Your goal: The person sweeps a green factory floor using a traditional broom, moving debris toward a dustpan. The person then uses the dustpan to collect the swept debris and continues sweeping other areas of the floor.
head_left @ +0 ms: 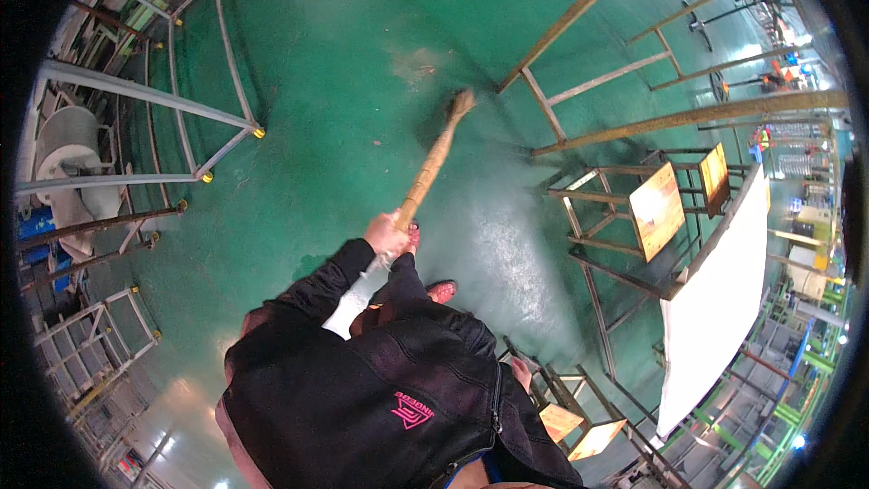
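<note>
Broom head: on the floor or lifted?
On the floor. The broom slants down from the left hand and its head meets the green floor beside a dusty patch. The right hand cannot be seen.

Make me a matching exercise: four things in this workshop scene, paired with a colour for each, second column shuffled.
Things:
1. floor
2. broom handle
3. jacket
4. big flat panel

Colours:
A. white
B. black
C. green
D. tan

Pairs: 1-C, 2-D, 3-B, 4-A.
</note>
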The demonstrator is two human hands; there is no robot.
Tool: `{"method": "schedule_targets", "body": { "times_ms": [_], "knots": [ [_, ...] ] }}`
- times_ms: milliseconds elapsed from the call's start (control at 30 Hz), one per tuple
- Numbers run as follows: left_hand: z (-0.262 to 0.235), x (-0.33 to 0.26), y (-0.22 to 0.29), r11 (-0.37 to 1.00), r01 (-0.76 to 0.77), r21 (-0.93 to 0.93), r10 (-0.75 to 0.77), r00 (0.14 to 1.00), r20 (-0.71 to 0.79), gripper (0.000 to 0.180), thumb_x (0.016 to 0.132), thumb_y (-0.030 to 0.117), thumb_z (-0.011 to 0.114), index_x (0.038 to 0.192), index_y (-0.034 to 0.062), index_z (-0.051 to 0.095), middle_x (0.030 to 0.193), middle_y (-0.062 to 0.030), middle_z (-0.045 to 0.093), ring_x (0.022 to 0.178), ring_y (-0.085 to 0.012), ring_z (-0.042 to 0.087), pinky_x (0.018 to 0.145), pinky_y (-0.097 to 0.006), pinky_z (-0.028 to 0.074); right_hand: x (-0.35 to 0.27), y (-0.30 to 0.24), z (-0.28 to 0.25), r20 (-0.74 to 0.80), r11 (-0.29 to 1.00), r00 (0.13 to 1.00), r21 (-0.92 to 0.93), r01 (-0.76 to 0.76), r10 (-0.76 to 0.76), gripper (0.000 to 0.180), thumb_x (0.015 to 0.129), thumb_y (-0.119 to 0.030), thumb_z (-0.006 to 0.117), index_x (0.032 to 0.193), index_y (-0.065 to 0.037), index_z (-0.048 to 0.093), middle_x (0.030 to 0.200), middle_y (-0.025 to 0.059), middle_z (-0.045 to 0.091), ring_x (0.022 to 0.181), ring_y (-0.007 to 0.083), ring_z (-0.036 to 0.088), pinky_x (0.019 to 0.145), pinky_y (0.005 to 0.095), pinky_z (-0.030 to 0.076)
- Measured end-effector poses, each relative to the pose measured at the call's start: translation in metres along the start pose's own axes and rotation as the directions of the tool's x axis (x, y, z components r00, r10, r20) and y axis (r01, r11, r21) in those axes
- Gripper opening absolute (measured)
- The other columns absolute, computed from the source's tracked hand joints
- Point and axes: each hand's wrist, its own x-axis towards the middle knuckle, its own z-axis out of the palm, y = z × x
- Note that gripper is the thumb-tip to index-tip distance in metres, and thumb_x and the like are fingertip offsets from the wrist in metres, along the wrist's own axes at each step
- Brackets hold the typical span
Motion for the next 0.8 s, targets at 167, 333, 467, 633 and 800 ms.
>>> {"method": "schedule_targets", "body": {
  "times_ms": [167, 333, 467, 633, 800],
  "knots": [
    [0.072, 0.025, 0.032, 0.711, 0.179, -0.680, 0.042, 0.955, 0.295, 0.034, 0.065, -0.004, 0.057, 0.095, 0.0032, 0.042, 0.054, -0.0034, 0.044, 0.038, -0.0117, 0.045, 0.032, -0.029, 0.038, -0.002, -0.066, 0.042, 0.143, 0.987, 0.987, 0.126, -0.096, 0.078, 0.029, 0.085, -0.012, 0.041, 0.113, -0.005, 0.043, 0.081, 0.0089, 0.058, 0.063, 0.0168, 0.058, 0.051, 0.0277, 0.048],
    [0.145, 0.135, 0.059, 0.589, 0.296, -0.752, 0.090, 0.901, 0.425, 0.020, 0.061, 0.000, 0.060, 0.077, 0.0019, 0.049, 0.052, -0.0064, 0.049, 0.039, -0.0164, 0.050, 0.034, -0.031, 0.039, -0.009, -0.097, 0.061, 0.183, 0.998, 0.982, -0.051, -0.044, 0.053, 0.027, 0.085, -0.010, 0.042, 0.111, -0.004, 0.045, 0.081, 0.0092, 0.059, 0.063, 0.0147, 0.058, 0.051, 0.0228, 0.047],
    [0.145, 0.213, 0.046, 0.848, 0.078, -0.525, 0.125, 0.932, 0.340, 0.016, 0.062, 0.004, 0.064, 0.068, 0.0034, 0.049, 0.051, -0.0073, 0.050, 0.038, -0.0175, 0.050, 0.032, -0.030, 0.038, -0.040, -0.108, 0.046, 0.122, 1.000, 0.993, -0.007, 0.000, 0.001, 0.031, 0.084, -0.010, 0.042, 0.114, 0.000, 0.044, 0.088, 0.0119, 0.060, 0.071, 0.0175, 0.060, 0.059, 0.0261, 0.049],
    [0.087, 0.196, 0.022, 0.494, 0.289, -0.820, -0.029, 0.948, 0.316, 0.019, 0.066, -0.002, 0.054, 0.076, 0.0058, 0.041, 0.052, -0.0032, 0.043, 0.036, -0.0114, 0.042, 0.029, -0.026, 0.032, -0.041, -0.024, 0.010, 0.035, 0.992, 0.999, 0.125, -0.032, 0.028, 0.030, 0.082, -0.009, 0.044, 0.112, -0.001, 0.045, 0.087, 0.0117, 0.060, 0.070, 0.0164, 0.060, 0.059, 0.0255, 0.048],
    [0.033, 0.084, 0.012, 0.695, 0.112, -0.710, -0.004, 0.989, 0.151, 0.023, 0.065, -0.002, 0.055, 0.086, 0.0055, 0.046, 0.051, -0.0030, 0.046, 0.036, -0.0121, 0.046, 0.031, -0.028, 0.037, 0.023, 0.124, -0.002, 0.178, 0.891, 0.968, -0.389, 0.233, -0.176, 0.028, 0.081, -0.008, 0.046, 0.108, -0.002, 0.049, 0.086, 0.0072, 0.060, 0.080, 0.0161, 0.058, 0.065, 0.0304, 0.045]
  ]
}}
